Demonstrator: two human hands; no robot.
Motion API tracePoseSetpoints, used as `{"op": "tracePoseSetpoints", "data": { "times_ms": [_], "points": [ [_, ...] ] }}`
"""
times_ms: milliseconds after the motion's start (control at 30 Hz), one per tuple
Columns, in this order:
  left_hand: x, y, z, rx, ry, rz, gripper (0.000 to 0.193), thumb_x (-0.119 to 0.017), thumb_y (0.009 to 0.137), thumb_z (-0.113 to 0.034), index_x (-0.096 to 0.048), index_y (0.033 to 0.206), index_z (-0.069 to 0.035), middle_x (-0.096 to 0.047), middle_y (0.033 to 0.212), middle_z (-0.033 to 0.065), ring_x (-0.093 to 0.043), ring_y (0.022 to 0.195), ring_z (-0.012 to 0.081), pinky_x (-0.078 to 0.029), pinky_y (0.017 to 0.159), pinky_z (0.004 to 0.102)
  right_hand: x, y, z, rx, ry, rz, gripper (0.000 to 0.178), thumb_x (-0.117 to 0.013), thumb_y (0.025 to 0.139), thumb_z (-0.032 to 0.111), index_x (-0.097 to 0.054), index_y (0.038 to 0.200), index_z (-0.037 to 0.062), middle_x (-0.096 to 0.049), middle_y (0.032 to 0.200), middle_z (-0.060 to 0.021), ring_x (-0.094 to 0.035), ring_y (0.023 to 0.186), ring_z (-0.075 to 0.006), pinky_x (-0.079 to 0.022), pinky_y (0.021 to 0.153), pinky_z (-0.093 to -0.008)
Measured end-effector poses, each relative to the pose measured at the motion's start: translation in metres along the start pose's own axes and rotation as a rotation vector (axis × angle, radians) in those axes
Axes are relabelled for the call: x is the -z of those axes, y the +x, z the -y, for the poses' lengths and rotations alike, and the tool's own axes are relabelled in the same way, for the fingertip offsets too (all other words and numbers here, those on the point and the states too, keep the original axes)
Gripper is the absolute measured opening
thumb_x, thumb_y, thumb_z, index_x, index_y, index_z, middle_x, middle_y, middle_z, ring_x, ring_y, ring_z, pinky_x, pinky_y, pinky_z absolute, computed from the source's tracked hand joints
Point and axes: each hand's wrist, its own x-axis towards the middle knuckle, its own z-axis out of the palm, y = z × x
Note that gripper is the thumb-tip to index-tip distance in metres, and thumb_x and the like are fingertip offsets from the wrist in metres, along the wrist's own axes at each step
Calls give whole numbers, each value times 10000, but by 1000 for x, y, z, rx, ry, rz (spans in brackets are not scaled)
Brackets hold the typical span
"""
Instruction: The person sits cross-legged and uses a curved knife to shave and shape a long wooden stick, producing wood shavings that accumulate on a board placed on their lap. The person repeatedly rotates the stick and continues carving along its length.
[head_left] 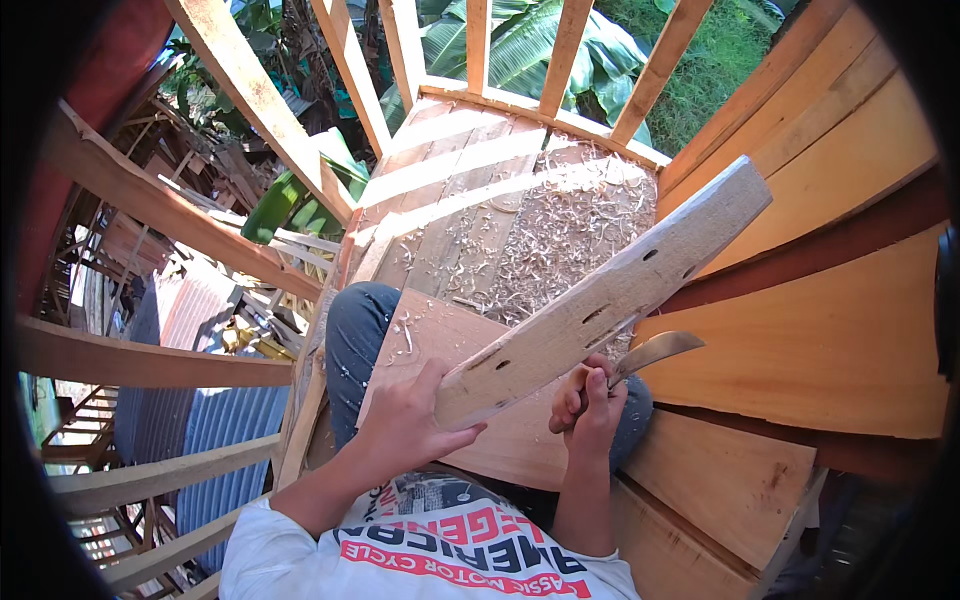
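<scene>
A long pale wooden plank point(625, 285) with several dark slots and holes slants up to the right across my lap. My left hand point(415, 415) grips its near end, thumb on one side and fingers largely hidden behind. My right hand point(588, 405) is closed around the handle of a knife point(660, 350), whose curved blade points up and right, below the plank's lower edge. Whether the blade touches the wood I cannot tell. Under the plank, a flat wooden board point(430, 330) rests across my legs, with a few shavings on it.
Curled wood shavings point(570, 220) lie thick on the plank floor point(440, 190). Wooden railing slats point(480, 45) stand ahead and at the left, with leaves beyond and blue corrugated roofing point(230, 415) below. An orange-brown board wall point(800, 330) rises close on the right.
</scene>
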Motion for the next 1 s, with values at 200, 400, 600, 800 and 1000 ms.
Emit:
{"op": "tracePoseSetpoints", "data": {
  "times_ms": [200,400,600,800,1000],
  "points": [
    [-44,11,-44,-45,-98,225,616,-789,724,-398,-495,1114,-23,-636,799,230,-659,733,401,-527,638,429,6,-35,23,114,-115,-318,271,-681,863,142,-450,969,47,-497,652,-29,-431,416,-94,-336,342,-263],
    [-40,15,-26,-155,-497,498,620,-729,794,-385,-478,1195,16,-638,904,235,-669,856,316,-530,745,379,25,-36,26,52,-17,-273,269,-680,863,133,-461,989,41,-503,645,-23,-424,402,-86,-328,337,-254],
    [-66,5,9,305,-1351,1136,508,-683,833,-238,-469,1224,5,-619,934,117,-637,812,189,-521,691,313,18,-37,27,65,-191,-182,275,-663,884,211,-449,990,76,-441,579,14,-387,389,-58,-302,334,-217],
    [-65,-4,-8,380,-1573,1158,376,-630,802,-95,-466,1132,-22,-482,776,24,-485,641,109,-430,578,262,39,-34,7,93,-186,-240,454,-603,911,475,-472,941,42,-447,554,4,-404,406,-62,-284,331,-227],
    [-33,-4,-13,313,-1311,882,351,-568,800,-26,-463,1135,-26,-466,775,18,-463,660,103,-407,596,252,16,-30,29,396,-858,-32,738,-447,879,702,-494,604,19,-414,478,-30,-415,437,-93,-283,414,-271]
  ]
}}
